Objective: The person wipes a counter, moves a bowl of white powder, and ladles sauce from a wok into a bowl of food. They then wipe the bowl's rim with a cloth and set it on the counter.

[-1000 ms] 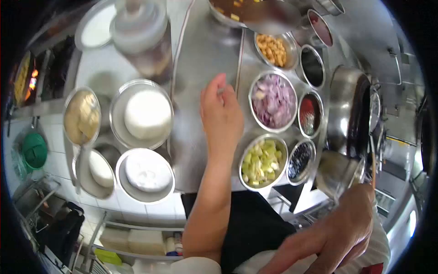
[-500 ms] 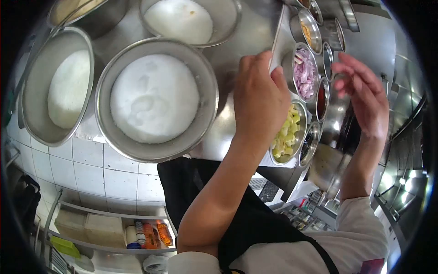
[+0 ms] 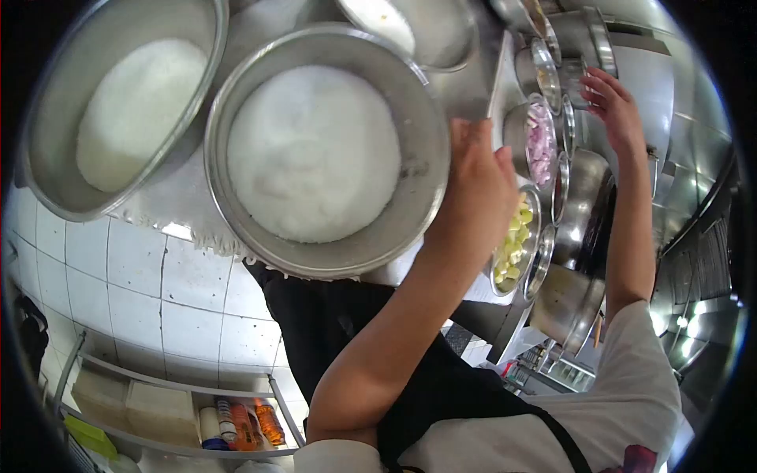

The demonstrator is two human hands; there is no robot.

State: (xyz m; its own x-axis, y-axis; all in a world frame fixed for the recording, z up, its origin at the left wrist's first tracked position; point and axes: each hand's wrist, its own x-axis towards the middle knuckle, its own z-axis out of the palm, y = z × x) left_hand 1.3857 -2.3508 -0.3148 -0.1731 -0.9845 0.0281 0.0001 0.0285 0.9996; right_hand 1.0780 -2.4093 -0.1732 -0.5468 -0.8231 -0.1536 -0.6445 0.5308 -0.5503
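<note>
My left hand is beside the right rim of a large steel bowl of white granules. Its thumb stands apart from the bent fingers, nothing shows in it, and whether it touches the rim is unclear. My right hand is raised at the upper right with fingers apart, holding nothing visible, near small steel containers. Between the arms stand a bowl of chopped purple-pink pieces and a bowl of yellow-green chunks.
A second large bowl of white granules is at the upper left, another at the top. Large steel pots stand on the right. Below are a tiled floor and a shelf with bottles and boxes.
The view has shifted, so the large bowls appear larger and the middle one further right. My right hand has moved up and away. My left hand now appears close beside the middle bowl's rim.
</note>
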